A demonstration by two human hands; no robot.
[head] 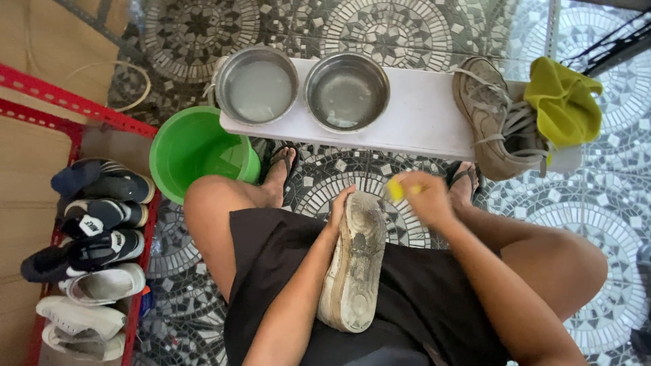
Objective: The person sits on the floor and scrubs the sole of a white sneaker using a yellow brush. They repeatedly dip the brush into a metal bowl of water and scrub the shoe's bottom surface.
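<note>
A dirty pale sneaker [354,264] lies sole up on my lap. My left hand [338,215] grips its left side near the toe end. Blurred by motion, my right hand [424,196] is closed on a small yellow brush or sponge [396,188] just above the sneaker's toe end. In front of my knees stands a white bench [420,115]. On it are two metal bowls of water, one cloudy [256,86] and one clearer [347,91]. The second sneaker [487,118] rests on the bench's right end beside a yellow-green cloth [563,102].
A green bucket [196,150] stands on the patterned tile floor left of my knee. A red rack [74,108] at the left holds several pairs of shoes [95,254]. My feet in flip-flops rest under the bench.
</note>
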